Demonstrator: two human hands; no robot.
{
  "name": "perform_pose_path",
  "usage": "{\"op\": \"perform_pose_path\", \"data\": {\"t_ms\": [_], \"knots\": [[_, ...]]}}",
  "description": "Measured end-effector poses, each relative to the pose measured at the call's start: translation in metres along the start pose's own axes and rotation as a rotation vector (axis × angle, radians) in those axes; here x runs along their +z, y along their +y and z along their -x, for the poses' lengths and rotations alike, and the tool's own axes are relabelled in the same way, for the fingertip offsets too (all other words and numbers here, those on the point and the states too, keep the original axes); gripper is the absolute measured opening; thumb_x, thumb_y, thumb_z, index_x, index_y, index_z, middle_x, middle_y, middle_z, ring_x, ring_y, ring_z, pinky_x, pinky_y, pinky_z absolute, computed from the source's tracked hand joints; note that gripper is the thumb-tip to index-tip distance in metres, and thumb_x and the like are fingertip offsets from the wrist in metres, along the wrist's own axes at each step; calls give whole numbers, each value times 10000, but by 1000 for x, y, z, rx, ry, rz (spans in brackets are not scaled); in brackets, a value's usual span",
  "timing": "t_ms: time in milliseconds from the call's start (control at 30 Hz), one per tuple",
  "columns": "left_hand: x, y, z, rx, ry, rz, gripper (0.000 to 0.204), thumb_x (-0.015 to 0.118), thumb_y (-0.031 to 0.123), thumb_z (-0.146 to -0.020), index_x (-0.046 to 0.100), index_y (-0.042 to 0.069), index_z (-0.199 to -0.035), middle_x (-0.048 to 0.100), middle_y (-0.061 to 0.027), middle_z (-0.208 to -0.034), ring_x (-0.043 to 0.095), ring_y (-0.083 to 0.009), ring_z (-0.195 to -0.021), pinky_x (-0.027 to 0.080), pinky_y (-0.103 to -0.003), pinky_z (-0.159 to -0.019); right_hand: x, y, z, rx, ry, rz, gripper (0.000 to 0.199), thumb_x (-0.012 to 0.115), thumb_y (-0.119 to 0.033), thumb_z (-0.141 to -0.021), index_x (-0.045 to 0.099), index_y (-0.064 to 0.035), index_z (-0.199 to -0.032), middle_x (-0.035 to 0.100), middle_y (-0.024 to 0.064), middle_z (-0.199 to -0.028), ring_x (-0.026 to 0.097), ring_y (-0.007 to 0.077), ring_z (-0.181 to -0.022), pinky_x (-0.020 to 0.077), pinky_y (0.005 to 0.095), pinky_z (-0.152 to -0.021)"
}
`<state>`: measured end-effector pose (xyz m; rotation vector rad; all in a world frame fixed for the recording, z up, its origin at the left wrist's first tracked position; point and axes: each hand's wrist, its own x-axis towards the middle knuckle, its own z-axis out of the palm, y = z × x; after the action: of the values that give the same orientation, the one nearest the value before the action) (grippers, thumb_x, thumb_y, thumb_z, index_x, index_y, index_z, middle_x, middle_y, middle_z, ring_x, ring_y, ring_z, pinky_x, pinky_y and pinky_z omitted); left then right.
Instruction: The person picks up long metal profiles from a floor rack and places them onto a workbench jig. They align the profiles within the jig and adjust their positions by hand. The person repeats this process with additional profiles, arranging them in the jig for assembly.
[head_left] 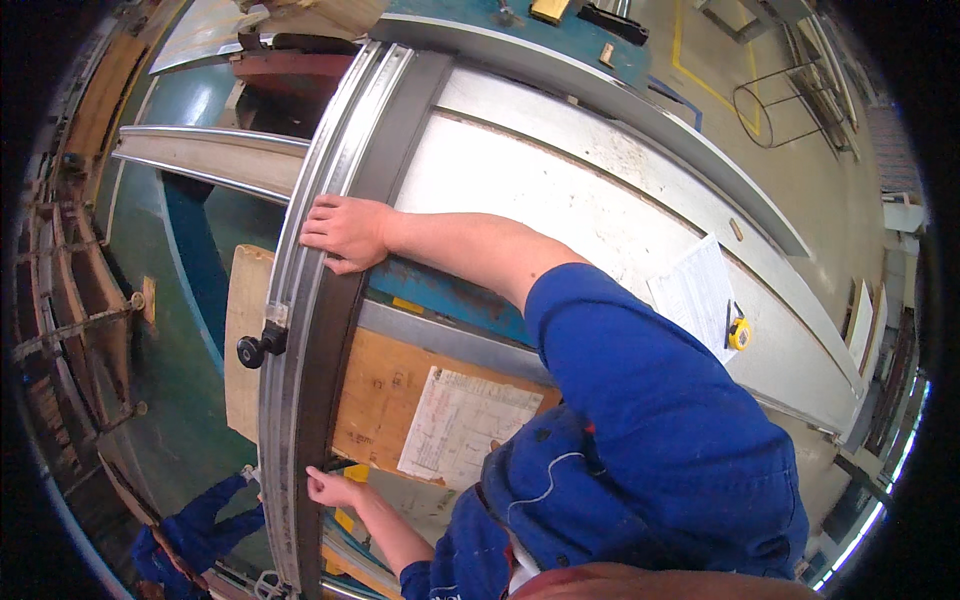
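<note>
A long ribbed aluminium rail [287,400] runs from top to bottom, with a flat dark brown strip [338,345] along its right side. My right hand [347,233] lies across the strip, its fingers curled over the rail. Lower down, my left hand [335,487] is closed at the strip's right edge; its fingertips touch that edge and the other fingers are partly hidden. A black knob [262,346] sticks out from the rail's left side between the two hands. Right of the strip is a wooden board [375,390] with a written paper sheet [468,422] on it.
A wide white panel [530,190] fills the upper right, carrying a paper sheet [697,290] and a yellow tape measure [739,331]. At the lower left another person [195,530] in blue works. A wooden panel [248,340] stands left of the rail. A wire ring [765,105] stands far right.
</note>
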<state>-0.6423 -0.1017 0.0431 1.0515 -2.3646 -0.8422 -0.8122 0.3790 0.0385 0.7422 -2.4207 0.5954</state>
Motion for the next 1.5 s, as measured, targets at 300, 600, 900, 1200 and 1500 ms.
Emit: {"op": "perform_pose_path", "data": {"t_ms": [300,600,900,1200,1500], "knots": [[73,75,-34,726,239,-519,406,476,366,-1044,671,24,-945,639,-203,-974,568,-449,-907,446,-576,-826,0,1,-1,-3,-16,-45,479,675,-308,-808,608,-17,-1183,617,138,-1116,573,324,-1116,397,460,-1085],[89,82,-34,726,144,-384,433,434,336,-1075,581,-8,-857,609,-221,-902,557,-455,-904,410,-589,-753,-2,0,-1,-13,30,-30,456,673,-332,-808,613,-26,-1140,628,131,-1089,583,310,-1116,400,473,-1105],[92,76,-37,751,171,-367,414,445,327,-1070,581,-4,-861,610,-222,-895,557,-462,-895,414,-580,-763,-5,-2,-2,-5,-15,-19,493,690,-306,-811,617,-21,-1207,624,136,-1160,577,319,-1145,395,463,-1119],[92,78,-32,776,214,-342,390,471,299,-1056,546,7,-809,588,-196,-862,549,-440,-868,405,-572,-739,-6,-4,-5,-12,-20,32,517,679,-349,-817,611,-24,-1213,630,142,-1174,573,317,-1167,381,467,-1134],[84,81,-29,796,183,-288,387,495,300,-1042,580,-1,-815,588,-196,-875,558,-433,-885,417,-559,-758,-5,-9,-4,4,-30,45,475,651,-327,-855,603,-38,-1229,626,132,-1189,562,308,-1190,385,455,-1125]]}}
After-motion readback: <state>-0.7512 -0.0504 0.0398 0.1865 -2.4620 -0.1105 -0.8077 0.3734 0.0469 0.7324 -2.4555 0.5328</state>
